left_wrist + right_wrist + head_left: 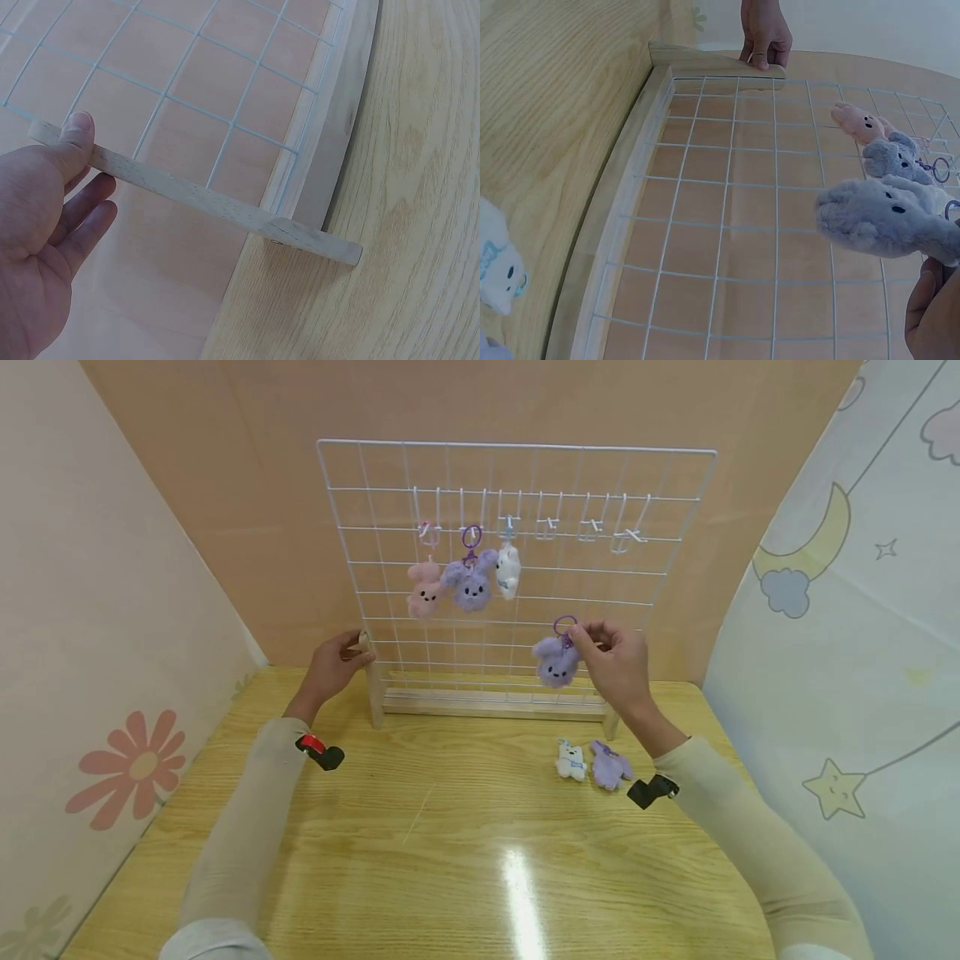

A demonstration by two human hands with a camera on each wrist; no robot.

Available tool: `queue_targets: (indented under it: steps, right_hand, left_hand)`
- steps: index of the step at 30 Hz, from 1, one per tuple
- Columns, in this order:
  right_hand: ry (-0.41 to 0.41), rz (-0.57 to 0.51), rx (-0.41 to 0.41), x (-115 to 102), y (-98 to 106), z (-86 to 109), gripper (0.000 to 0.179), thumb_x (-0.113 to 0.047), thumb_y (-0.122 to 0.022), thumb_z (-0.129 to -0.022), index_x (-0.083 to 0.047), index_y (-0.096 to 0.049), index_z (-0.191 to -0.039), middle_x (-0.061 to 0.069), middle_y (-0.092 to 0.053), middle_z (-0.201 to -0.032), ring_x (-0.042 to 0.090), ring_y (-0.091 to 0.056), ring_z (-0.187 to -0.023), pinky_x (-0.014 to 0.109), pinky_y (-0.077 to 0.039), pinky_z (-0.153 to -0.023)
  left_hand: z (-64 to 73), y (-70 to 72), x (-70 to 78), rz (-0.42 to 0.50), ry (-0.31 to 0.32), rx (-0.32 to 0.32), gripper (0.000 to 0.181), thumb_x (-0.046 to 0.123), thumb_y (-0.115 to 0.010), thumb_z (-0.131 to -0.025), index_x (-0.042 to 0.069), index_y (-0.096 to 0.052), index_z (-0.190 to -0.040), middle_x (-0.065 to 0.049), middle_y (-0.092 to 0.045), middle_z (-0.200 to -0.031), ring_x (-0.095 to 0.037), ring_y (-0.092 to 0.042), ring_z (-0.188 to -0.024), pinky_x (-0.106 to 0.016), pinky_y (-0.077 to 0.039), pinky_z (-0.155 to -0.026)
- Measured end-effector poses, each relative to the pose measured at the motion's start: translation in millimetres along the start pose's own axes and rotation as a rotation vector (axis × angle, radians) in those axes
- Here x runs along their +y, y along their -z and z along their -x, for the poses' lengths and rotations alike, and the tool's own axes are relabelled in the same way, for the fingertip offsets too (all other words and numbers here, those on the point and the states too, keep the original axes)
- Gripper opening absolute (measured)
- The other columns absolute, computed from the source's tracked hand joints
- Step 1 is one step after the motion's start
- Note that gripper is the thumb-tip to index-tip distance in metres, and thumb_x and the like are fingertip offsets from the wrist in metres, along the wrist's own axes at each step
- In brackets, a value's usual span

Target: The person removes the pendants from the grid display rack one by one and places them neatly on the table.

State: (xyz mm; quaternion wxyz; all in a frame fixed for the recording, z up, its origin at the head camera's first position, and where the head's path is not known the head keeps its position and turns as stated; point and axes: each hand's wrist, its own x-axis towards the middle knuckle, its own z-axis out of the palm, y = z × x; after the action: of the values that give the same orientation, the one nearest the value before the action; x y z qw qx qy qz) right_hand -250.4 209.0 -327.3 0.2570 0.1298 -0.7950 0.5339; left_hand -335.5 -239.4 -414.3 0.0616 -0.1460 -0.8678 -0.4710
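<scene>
In the head view my right hand (618, 664) pinches a purple plush bunny keychain (557, 662) near its purple ring, in front of the white wire grid rack (450, 622). My left hand (330, 664) grips the wooden side post (180, 187) of the rack, thumb on one side and fingers around the other. From the rack's hooks hang a pink plush keychain (425, 589), another purple bunny keychain (471, 581) and a white plush keychain (508, 572). The right wrist view shows the held bunny (885, 217) close up, its ring partly cut off by the frame.
Three bare white hooks (592, 527) stick out on the rack's right side. On the wooden table (420, 852) lie a white plush keychain (572, 761) and a purple plush keychain (611, 766), near the rack's right foot (611, 722). Walls stand on both sides.
</scene>
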Motion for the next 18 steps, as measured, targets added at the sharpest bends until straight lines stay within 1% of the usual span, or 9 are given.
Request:
queue_targets:
  steps: [3,6,10,16,18]
  right_hand:
    - [-0.007,0.020,-0.013,5.9,-0.4,6.0,0.027,-0.024,-0.069,-0.100,0.001,-0.075,-0.097,0.009,-0.074,-0.084,0.005,-0.065,-0.068,0.016,-0.046,-0.050]
    - [-0.007,0.018,-0.026,9.9,-1.7,12.4,0.026,-0.025,-0.070,-0.100,0.001,-0.075,-0.096,0.008,-0.074,-0.084,0.007,-0.065,-0.068,0.016,-0.048,-0.051]
    - [-0.006,0.025,-0.047,13.5,-3.5,20.8,0.025,-0.023,-0.069,-0.100,0.001,-0.074,-0.094,0.010,-0.073,-0.083,0.011,-0.064,-0.066,0.016,-0.047,-0.051]
    - [-0.032,0.031,-0.095,21.3,-5.1,32.6,0.025,-0.023,-0.069,-0.100,0.000,-0.074,-0.094,0.012,-0.073,-0.085,0.009,-0.063,-0.067,0.017,-0.049,-0.053]
    - [-0.040,0.028,-0.111,23.1,-5.8,37.1,0.025,-0.025,-0.069,-0.100,-0.001,-0.074,-0.094,0.012,-0.073,-0.085,0.009,-0.063,-0.067,0.018,-0.049,-0.052]
  left_hand:
    - [0.5,-0.3,0.1,0.002,-0.001,0.001,0.060,0.024,-0.065,-0.103,0.001,-0.043,-0.154,-0.025,-0.049,-0.151,-0.044,-0.059,-0.127,-0.059,-0.052,-0.100]
    - [0.9,-0.4,0.1,0.001,-0.001,0.002,0.061,0.025,-0.065,-0.103,0.001,-0.043,-0.154,-0.025,-0.049,-0.151,-0.044,-0.058,-0.127,-0.059,-0.052,-0.100]
    - [0.8,-0.8,0.3,-0.006,0.001,0.006,0.062,0.027,-0.065,-0.103,0.001,-0.043,-0.154,-0.025,-0.050,-0.150,-0.044,-0.059,-0.127,-0.058,-0.052,-0.099]
    - [0.7,-1.0,0.4,-0.001,0.002,0.004,0.063,0.028,-0.065,-0.103,0.001,-0.042,-0.155,-0.025,-0.050,-0.150,-0.043,-0.058,-0.128,-0.058,-0.052,-0.100]
    - [0.4,-0.9,0.0,-0.001,0.004,0.002,0.063,0.028,-0.065,-0.103,0.001,-0.042,-0.155,-0.025,-0.049,-0.151,-0.043,-0.058,-0.127,-0.058,-0.052,-0.100]
